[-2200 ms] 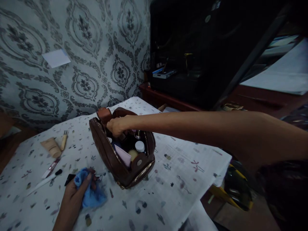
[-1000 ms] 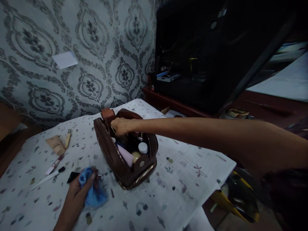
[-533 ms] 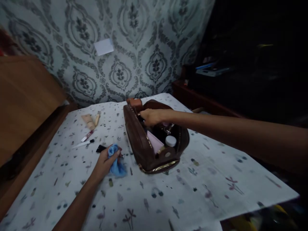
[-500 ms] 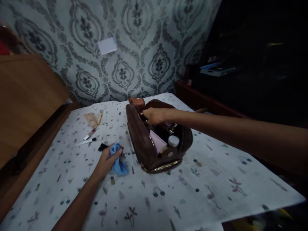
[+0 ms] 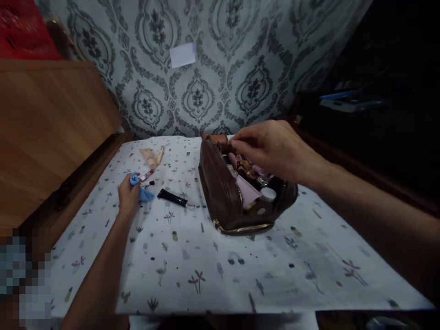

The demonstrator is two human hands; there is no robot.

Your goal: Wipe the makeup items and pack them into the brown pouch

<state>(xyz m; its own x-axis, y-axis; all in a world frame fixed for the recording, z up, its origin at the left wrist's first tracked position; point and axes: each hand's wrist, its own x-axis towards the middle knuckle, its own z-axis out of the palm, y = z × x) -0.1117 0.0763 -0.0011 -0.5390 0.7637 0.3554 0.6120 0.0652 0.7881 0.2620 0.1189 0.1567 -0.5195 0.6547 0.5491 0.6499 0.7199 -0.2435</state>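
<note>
Head view: my right hand (image 5: 271, 149) hovers over the open brown pouch (image 5: 227, 197); my left hand (image 5: 129, 195) rests on the printed cloth (image 5: 206, 270).
Right grip: fingertips pinched together above the far end of the pouch mouth; I cannot tell whether anything small sits between them.
Left grip: clenched on the blue rag (image 5: 139, 188), knuckles down on the cloth.
Pouch position: middle of the cloth, lying open, mouth up and tilted towards me, with a pink tube (image 5: 248, 190) and a white-capped jar (image 5: 268, 193) crowded inside.
Risk 1: a pull at the far end could tip the pouch, since nothing steadies it; the contents could spill.
Risk 2: my fingers could snag the neighbouring tubes, packed close together.
Risk 3: the black tube (image 5: 174, 198) lies loose between rag and pouch; a sweep of my left forearm could roll it.
Right arm pose: stretched forward from the right, wrist bent down.
Left arm pose: extended forward, well apart from the pouch.
</note>
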